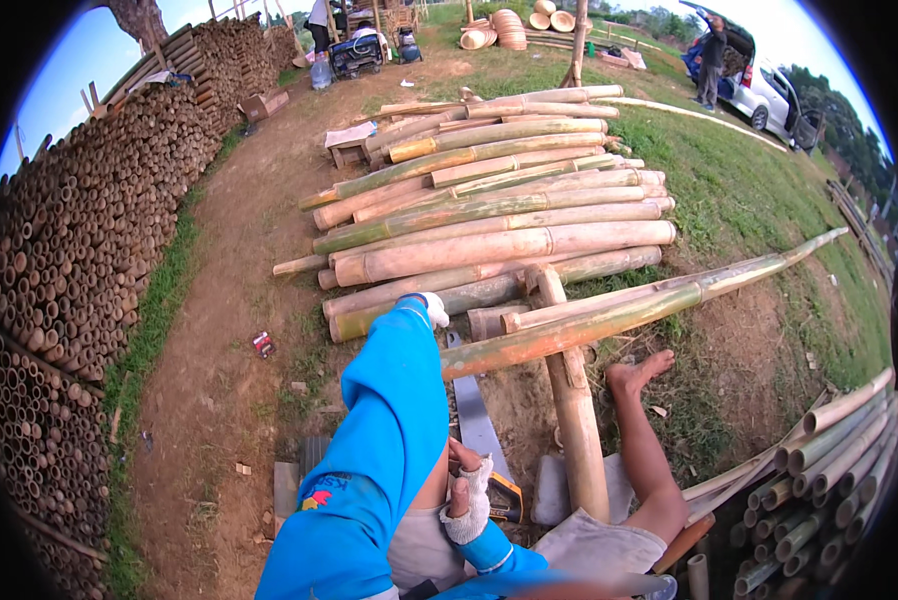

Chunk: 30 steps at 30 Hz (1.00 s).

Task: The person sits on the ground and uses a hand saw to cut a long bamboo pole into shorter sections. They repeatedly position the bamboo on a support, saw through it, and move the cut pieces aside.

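My left arm, in a blue sleeve, stretches forward. My left hand (431, 308), in a white glove, is by the ends of the stacked bamboo poles (509, 245); its fingers are mostly hidden. Near my lap, my right hand (467, 500) wears a white glove with bare fingertips. Its thumb and a finger stand apart with nothing visible between them. A hand saw (477, 425) with a yellow and black handle lies beside it, blade pointing away from me. A long green-brown bamboo pole (609, 322) rests across an upright bamboo post (572, 430) in front of me.
A tall stack of cut bamboo (79, 240) lines the left. More bamboo lengths (819, 470) lie at the lower right. My bare foot (641, 372) is beside the post. Far off are a generator (357, 55), woven baskets (509, 30), a person (710, 62) and a white car (769, 95).
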Tool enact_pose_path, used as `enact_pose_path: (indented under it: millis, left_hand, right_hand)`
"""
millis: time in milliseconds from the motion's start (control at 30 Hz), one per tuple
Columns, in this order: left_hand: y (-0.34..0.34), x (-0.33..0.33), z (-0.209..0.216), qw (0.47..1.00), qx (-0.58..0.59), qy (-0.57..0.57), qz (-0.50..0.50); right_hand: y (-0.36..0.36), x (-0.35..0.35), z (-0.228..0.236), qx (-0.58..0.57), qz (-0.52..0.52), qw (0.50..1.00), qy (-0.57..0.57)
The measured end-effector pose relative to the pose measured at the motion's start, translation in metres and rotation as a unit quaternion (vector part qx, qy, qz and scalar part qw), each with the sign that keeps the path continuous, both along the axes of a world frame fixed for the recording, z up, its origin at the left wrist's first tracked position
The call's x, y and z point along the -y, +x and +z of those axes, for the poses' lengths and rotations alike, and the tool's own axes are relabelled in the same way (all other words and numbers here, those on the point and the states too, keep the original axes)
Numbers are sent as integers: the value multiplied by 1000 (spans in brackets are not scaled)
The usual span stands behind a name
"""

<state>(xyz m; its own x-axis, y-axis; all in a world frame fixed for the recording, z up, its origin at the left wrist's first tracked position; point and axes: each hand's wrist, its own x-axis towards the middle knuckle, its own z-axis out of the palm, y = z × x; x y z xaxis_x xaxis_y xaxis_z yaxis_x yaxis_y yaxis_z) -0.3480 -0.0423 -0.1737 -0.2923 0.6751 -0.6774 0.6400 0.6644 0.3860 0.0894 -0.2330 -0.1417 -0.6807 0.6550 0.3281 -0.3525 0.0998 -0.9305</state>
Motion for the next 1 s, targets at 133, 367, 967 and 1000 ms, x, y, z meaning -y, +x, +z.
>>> enact_pose_path:
  millis: [133,367,967,1000]
  left_hand:
    - [4,2,3,1000,-15,23,15]
    - [-1,5,-1,1000,0,11,2]
    - [-5,9,-9,999,15,31,29]
    - [-5,10,-8,999,16,26,30]
  right_hand:
    - [-1,10,-4,14,-12,999,-29]
    - [-2,-5,3,-27,-24,999,2]
    - [18,-72,-35,10,-141,988,-55]
    - [22,-88,-41,30,-172,984,-40]
